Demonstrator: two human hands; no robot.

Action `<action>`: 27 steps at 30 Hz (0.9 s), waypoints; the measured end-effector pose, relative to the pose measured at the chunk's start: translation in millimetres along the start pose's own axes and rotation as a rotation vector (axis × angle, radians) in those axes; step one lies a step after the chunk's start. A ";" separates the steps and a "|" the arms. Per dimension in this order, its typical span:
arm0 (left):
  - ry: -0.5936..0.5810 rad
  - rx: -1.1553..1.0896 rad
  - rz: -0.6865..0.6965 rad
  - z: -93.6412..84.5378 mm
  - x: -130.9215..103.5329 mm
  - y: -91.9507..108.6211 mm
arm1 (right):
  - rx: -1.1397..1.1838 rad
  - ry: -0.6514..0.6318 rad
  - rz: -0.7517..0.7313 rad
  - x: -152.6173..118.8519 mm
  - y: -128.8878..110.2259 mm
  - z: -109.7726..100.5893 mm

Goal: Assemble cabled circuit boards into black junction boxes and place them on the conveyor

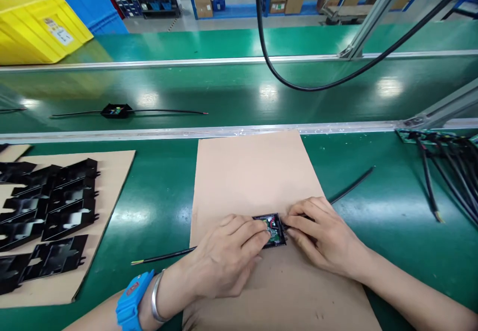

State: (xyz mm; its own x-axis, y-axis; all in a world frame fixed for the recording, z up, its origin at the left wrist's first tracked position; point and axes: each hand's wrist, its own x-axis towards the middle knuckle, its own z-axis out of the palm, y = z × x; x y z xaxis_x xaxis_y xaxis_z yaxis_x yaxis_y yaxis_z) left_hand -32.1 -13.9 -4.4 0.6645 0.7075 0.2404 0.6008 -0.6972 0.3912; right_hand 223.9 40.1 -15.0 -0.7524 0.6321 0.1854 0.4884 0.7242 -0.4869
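In the head view, the left hand (231, 251) comes in from the lower left, back of the hand upward. Its fingers are bent and held close together, with the fingertips on the circuit board (274, 224) inside a small black plastic housing (283, 232); whether its thumb grips the housing's edge cannot be told. A blue wristband (133, 298) and a silver bangle (156, 297) circle that wrist.

The right hand (321, 231) reaches in from the lower right, wrist low, thumb and curled fingers pinching a black cable (351, 185) just beside the housing's right end. The cable's free end runs out behind the hand to the upper right.

The housing lies between the two hands, on a cardboard sheet (250, 171) over the green worktop (160, 191), under the left fingertips and just left of the right hand's pinch. From behind the left hand, another black cable (164, 257) extends leftward, its wire ends bare of the outer sheath.
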 end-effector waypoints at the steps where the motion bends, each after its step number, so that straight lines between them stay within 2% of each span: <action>1: -0.013 0.017 0.001 0.6 1.4 2.2 | 0.039 0.011 0.026 1.6 -4.0 -0.5; 5: -0.040 0.077 0.017 6.3 6.4 6.8 | 0.027 0.011 0.225 15.6 -22.9 3.2; 9: -0.072 0.066 0.014 8.7 8.7 5.6 | -0.080 -0.099 0.372 34.4 -32.3 10.0; 15: -0.102 -0.007 0.006 5.1 9.3 2.3 | -0.081 -0.230 0.392 52.6 -31.3 6.6; 21: -0.086 -0.044 0.037 6.2 5.1 -2.2 | 0.113 -0.316 0.427 50.1 -24.4 -12.8; 24: -0.082 -0.016 0.036 7.3 3.4 -0.6 | 0.181 -0.281 0.372 36.5 -18.2 -24.3; 27: -0.107 0.050 0.011 7.7 4.0 3.0 | 0.128 -0.187 0.302 19.5 -11.2 -29.6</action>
State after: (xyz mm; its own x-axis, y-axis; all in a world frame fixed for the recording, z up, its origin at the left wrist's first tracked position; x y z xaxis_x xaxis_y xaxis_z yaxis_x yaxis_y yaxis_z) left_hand -24.3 -14.1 -9.1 0.7133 0.6852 0.1470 0.6129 -0.7117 0.3434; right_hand 216.8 52.5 19.3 -0.6565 0.7418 -0.1365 0.6502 0.4649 -0.6009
